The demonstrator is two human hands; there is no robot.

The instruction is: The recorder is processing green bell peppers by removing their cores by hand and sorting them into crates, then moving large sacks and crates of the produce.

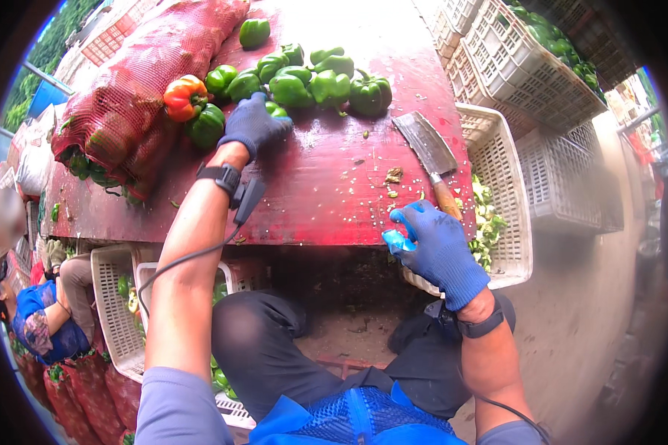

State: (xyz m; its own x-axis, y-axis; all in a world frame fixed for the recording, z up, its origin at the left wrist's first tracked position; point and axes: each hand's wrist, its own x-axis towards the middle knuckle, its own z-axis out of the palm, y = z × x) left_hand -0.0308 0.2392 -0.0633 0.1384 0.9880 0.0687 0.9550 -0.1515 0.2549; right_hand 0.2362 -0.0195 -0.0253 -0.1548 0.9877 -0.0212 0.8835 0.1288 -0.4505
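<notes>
Apparently selecting, with the blue-knit-gloved left hand [257, 126], a glossy green bell pepper [277, 110], upper centre on the flat red bench [312, 174]; cannot tell whether pinching it. Holding the blue-knit-gloved right hand [439, 248] loosely spread. Probably calls for a full grip before lifting.

Room mid-bench [312, 200], sides blocked

Betw. our L fingers [276, 127] & R fingers [421, 216] we've a wide lane, only scraps [394, 176] in it. Farther back, green peppers [330, 87] bar our way; red mesh sack [122, 111] walls off the L side. On the R, cleaver [427, 147] lies slantwise, handle just beyond our R fingers; white crate [518, 222] stands beside the R edge.
</notes>
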